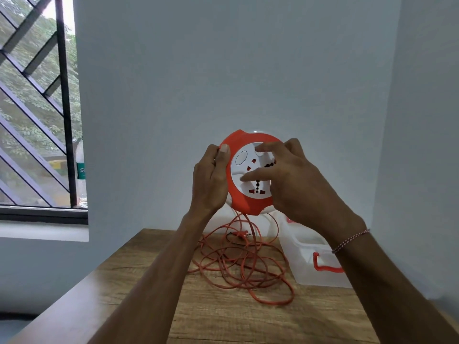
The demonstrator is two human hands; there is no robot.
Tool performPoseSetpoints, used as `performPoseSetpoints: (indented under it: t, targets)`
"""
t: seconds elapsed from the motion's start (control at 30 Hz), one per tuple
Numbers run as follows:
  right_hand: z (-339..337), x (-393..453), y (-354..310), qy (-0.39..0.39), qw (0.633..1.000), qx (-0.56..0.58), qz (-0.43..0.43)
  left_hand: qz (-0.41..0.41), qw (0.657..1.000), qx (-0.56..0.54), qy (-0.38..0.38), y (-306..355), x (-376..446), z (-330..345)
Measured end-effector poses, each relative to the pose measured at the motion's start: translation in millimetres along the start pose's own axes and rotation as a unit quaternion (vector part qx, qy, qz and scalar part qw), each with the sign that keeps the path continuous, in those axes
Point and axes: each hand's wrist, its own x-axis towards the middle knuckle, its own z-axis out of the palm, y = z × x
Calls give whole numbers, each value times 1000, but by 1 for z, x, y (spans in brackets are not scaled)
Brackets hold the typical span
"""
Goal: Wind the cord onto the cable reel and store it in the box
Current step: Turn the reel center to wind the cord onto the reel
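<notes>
I hold a round orange and white cable reel (pixel 246 197) upright above the table, its socket face toward me. My left hand (pixel 210 180) grips its left rim, thumb on the front edge. My right hand (pixel 288 180) lies over the white socket disc, with its fingers and thumb curled onto the disc's face. An orange cord (pixel 238 264) hangs from the reel's bottom and lies in loose tangled loops on the wooden table (pixel 139 281). Its plug (pixel 242 234) rests at the far side of the pile.
A clear plastic box (pixel 308 266) with an orange handle stands open on the table's right side, partly behind my right forearm. A barred window (pixel 37 108) is at the left. A plain wall stands just behind the table.
</notes>
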Motion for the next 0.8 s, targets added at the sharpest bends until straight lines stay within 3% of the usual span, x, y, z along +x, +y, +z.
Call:
performPoseSetpoints:
  t: [0.1, 0.3, 0.63, 0.8]
  targets:
    - [2, -1, -5, -19, 1000, -18, 2, 0, 1000, -2, 1, -1, 0, 0]
    - [5, -3, -5, 18, 998, -67, 1, 0, 1000, -5, -5, -1, 0, 0]
    - [9, -3, -4, 117, 988, -38, 91, 9, 1000, -19, -1, -1, 3, -1]
    - [8, 0, -4, 123, 989, -7, 77, 10, 1000, -9, 4, -1, 4, -1]
